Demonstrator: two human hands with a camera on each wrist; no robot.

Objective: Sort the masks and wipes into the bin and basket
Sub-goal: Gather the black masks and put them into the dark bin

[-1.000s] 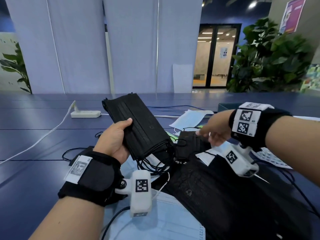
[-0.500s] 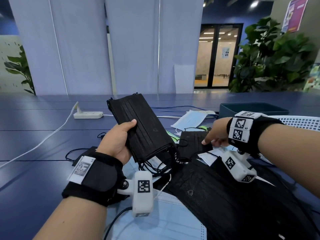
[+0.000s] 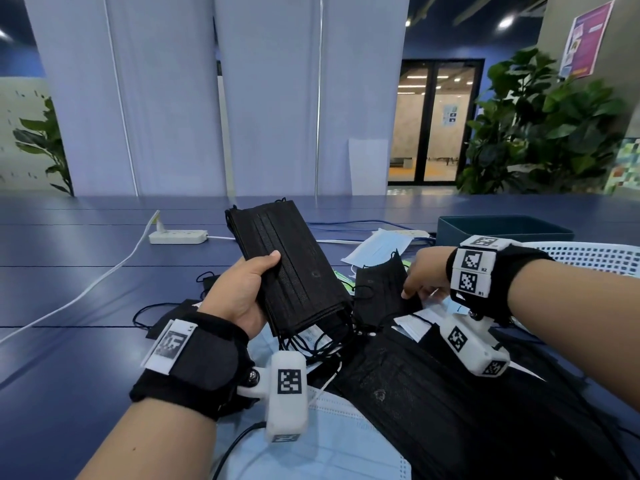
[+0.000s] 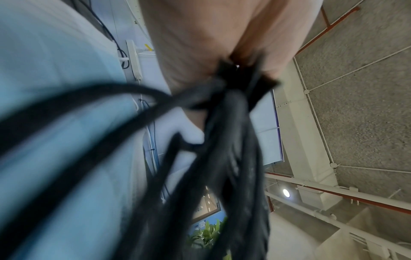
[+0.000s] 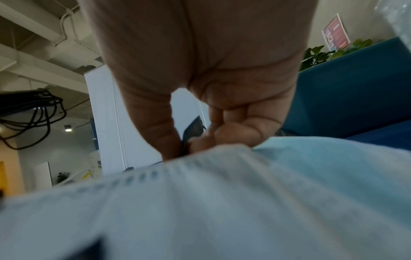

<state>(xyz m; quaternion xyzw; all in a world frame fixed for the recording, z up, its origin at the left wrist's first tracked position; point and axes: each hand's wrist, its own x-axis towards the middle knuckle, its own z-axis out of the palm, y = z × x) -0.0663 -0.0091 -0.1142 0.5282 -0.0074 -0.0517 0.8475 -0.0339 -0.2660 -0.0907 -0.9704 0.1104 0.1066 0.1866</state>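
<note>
My left hand (image 3: 242, 292) grips a stack of black masks (image 3: 291, 268), lifted above the table with their ear loops (image 4: 169, 158) dangling below. My right hand (image 3: 420, 277) pinches the edge of one black mask (image 3: 379, 292) lying on the pile; in the right wrist view thumb and fingers (image 5: 222, 137) close on its dark edge (image 5: 192, 130). More black masks (image 3: 433, 403) and light blue masks (image 3: 346, 441) lie heaped in front of me. A dark teal bin (image 3: 498, 230) and a white mesh basket (image 3: 588, 258) stand at the right.
Two white power strips (image 3: 178, 236) with cables lie on the blue table (image 3: 69, 341) behind the pile. A loose blue mask (image 3: 377, 249) and a green packet (image 3: 341, 277) lie past the black ones. Plants and a wall stand beyond.
My right hand drew back slightly toward me and closed on the black mask's edge, which now lifts a little. The left hand keeps its stack, barely shifted.
</note>
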